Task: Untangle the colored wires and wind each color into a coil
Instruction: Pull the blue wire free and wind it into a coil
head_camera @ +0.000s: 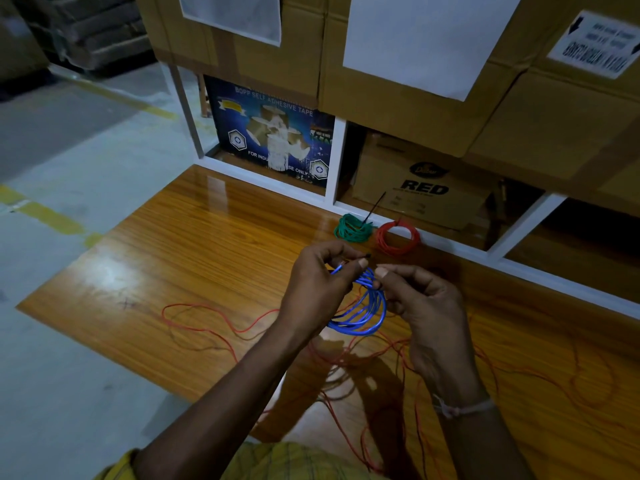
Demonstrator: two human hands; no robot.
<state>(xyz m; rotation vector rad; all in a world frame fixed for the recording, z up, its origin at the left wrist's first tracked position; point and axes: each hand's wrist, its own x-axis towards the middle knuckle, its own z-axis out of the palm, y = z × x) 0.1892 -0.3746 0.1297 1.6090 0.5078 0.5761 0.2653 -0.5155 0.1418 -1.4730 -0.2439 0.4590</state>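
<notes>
both hands pinch the blue wire coil [360, 306]: left grip [317, 284] on its free end, right grip [420, 299] on the bundled loops, above the glossy wooden tabletop [194, 244].

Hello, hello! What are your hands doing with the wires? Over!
Left hand and right hand both pinching blue coil. Green coil, red coil done. Loose red wire underneath.

Wooden table [166, 258]: left and upper-left part of frame bare, open for passage. Loose red wire [207, 327] sprawls across lower centre and right, snag risk. Green coil [351, 230] and red coil [398, 239] sit at far edge, upper centre. Cardboard boxes [415, 109] and white shelf frame [339, 157] close off top of frame.
</notes>
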